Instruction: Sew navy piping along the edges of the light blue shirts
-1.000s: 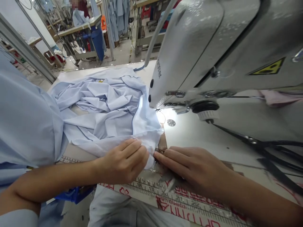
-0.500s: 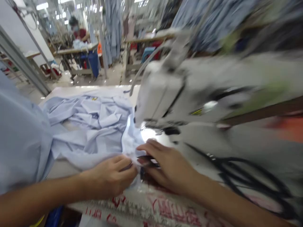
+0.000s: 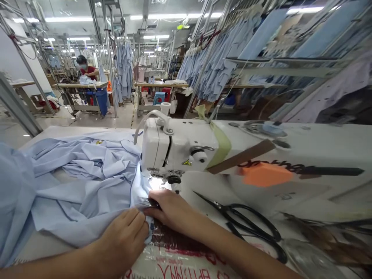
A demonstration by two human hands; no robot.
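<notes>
Light-blue fabric [image 3: 101, 182], apparently a garment, lies in folds left of the white sewing machine [image 3: 186, 141]. My left hand [image 3: 124, 236] is closed, its fingers pinching the fabric's near edge in front of the needle area. Right beside it, my right hand [image 3: 171, 209] is closed around small dark metal thread snips [image 3: 149, 202]. The blades point left over the fabric edge, close to my left fingertips; the rest of the tool is hidden in my palm. The machine's lamp lights the cloth just beyond my right fingers.
Large black scissors [image 3: 250, 223] lie right of my right forearm, under the machine arm. An orange piece [image 3: 266, 174] is on the machine's front. Red-marked clear covering [image 3: 186, 259] lies at the near edge. Behind are hanging blue garments [image 3: 215, 66] and a person [image 3: 87, 71] at another table.
The view has steadied and shifted, so the machine and both hands appear further left and the scissors show fully. The hands stay together at the fabric edge, the snips still in my right.
</notes>
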